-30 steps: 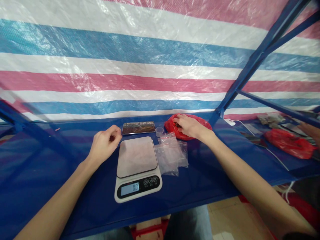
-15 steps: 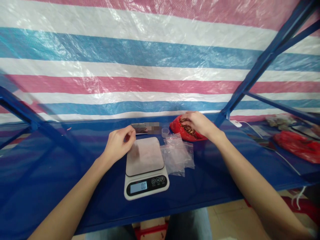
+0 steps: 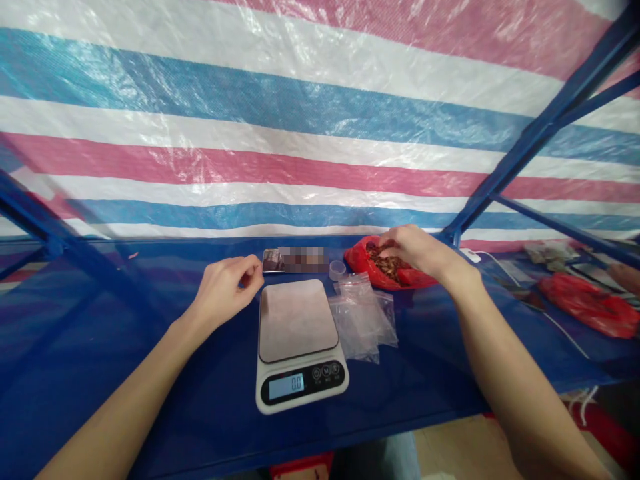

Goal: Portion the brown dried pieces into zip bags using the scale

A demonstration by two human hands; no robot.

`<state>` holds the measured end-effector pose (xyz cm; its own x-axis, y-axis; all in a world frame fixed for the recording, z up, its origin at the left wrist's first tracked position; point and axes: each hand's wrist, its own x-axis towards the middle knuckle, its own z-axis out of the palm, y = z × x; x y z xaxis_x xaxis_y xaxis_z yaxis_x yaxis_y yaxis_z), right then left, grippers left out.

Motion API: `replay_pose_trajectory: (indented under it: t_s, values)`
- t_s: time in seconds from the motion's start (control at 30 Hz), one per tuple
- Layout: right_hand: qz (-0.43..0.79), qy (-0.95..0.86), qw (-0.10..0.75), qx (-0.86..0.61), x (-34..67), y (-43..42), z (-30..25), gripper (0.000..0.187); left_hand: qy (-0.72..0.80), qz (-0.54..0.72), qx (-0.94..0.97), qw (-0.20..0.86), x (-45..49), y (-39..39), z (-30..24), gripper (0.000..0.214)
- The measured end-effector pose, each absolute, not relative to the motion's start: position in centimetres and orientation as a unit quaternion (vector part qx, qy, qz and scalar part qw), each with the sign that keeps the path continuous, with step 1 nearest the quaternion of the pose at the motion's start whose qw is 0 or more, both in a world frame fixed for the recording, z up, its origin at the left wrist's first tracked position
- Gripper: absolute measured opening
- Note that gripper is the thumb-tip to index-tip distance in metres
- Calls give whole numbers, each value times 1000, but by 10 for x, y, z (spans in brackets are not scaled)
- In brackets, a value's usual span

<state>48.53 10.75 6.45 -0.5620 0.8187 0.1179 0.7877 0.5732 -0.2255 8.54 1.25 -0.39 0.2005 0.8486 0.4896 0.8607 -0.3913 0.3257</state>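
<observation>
My left hand (image 3: 231, 283) is closed, thumb and fingers curled together, just left of the kitchen scale (image 3: 303, 357); what it pinches, if anything, is hidden. The white scale has a bare plate (image 3: 299, 320), and its display reads 0.0. At the back right, my right hand (image 3: 413, 247) reaches into an open red plastic bag (image 3: 364, 265) of small brown dried pieces (image 3: 393, 270). Its fingers bend down among the pieces, and their tips are hidden. Clear zip bags (image 3: 364, 317) lie in an overlapping pile between scale and red bag.
Behind the scale lie a dark phone-like object (image 3: 273, 260), partly blurred out, and a small clear round cap (image 3: 337, 269). Blue frame bars (image 3: 520, 157) slope beside the blue table (image 3: 200, 393). Another red bag (image 3: 590, 303) and a person's hand (image 3: 625, 275) are at far right.
My left hand has drawn back from the scale's upper left corner, still curled. My right hand stays at the red bag, now slightly higher over the brown pieces. The view has shifted slightly.
</observation>
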Motion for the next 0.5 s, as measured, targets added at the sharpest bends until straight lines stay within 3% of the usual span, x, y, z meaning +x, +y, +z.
replay_pose_trajectory:
  t_s: [0.2, 0.37, 0.5]
  values:
    - [81, -933, 114, -333, 429, 93, 63, 13, -539, -267, -798, 28, 92, 14, -10, 20]
    - [52, -930, 101, -351, 402, 93, 29, 11, -539, -266, -799, 20, 95, 11, -11, 22]
    - [78, -922, 140, -352, 406, 92, 19, 9, -546, -259, -797, 5, 98, 10, -10, 20]
